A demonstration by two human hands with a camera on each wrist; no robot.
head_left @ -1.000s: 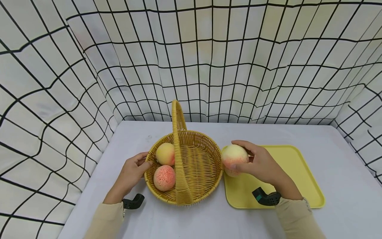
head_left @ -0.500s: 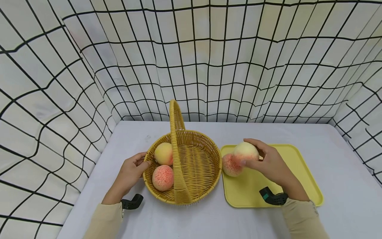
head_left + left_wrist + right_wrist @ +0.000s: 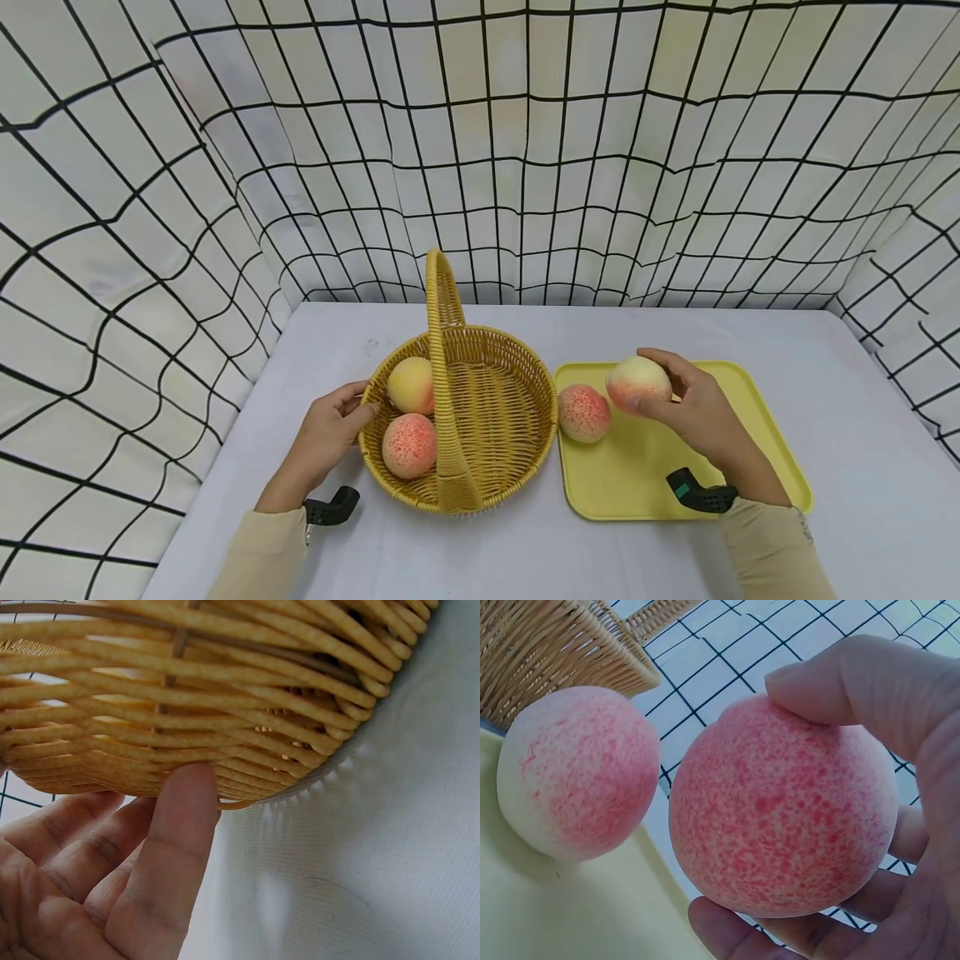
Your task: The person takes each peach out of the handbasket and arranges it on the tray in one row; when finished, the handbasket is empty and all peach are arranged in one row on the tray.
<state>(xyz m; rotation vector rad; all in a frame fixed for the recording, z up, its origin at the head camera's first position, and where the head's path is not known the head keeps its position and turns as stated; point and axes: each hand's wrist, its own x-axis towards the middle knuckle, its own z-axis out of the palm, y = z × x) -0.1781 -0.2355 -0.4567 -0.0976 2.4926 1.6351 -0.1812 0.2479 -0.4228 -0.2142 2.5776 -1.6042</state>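
Observation:
A wicker basket (image 3: 517,467) with a tall handle stands left of centre, two peaches lying in its left half: a yellow one (image 3: 409,385) and a speckled pink one (image 3: 408,446). At its left rim, my left hand (image 3: 327,430) pinches the basket edge; in the left wrist view the thumb (image 3: 185,825) lies against the weave. My right hand (image 3: 693,408) grips a pale pink-and-cream peach (image 3: 637,383) between thumb and fingers, over the yellow tray (image 3: 637,492). Another speckled peach (image 3: 584,413) rests at the tray's left end, beside the basket, apart from the held one.
White cloth covers the table (image 3: 510,554). Walls of white sheet with a black grid net (image 3: 495,192) enclose it at the back and sides. The basket's handle (image 3: 448,400) arches up high across its middle.
My right hand has moved right with its peach, away from the basket and over the tray. The speckled peach on the tray is now uncovered. The left hand stays at the basket rim.

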